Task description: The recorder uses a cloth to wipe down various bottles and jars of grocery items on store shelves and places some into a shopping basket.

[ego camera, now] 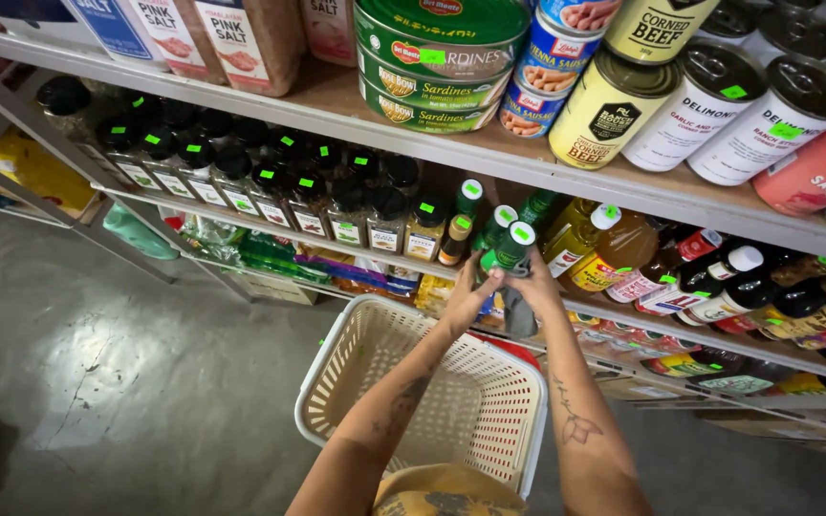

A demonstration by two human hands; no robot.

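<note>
Both my hands are raised at the middle shelf around a dark green bottle [507, 250] with a white cap and a green sticker. My left hand [471, 295] wraps its left side, and my right hand [535, 287] closes on its right side. The bottle stands at the shelf's front edge among other green bottles [471, 203] and spice jars [348, 212] with black lids. A white plastic basket [341, 363] sits below my forearms, and its mesh bottom shows nothing inside.
The top shelf [336, 105] carries sardine tins [437, 53], corned beef cans [609, 107], white cans and pink salt bags [246, 38]. Oil and sauce bottles [700, 277] fill the shelf to the right. Packets lie on lower shelves. Grey concrete floor [97, 363] spreads at left.
</note>
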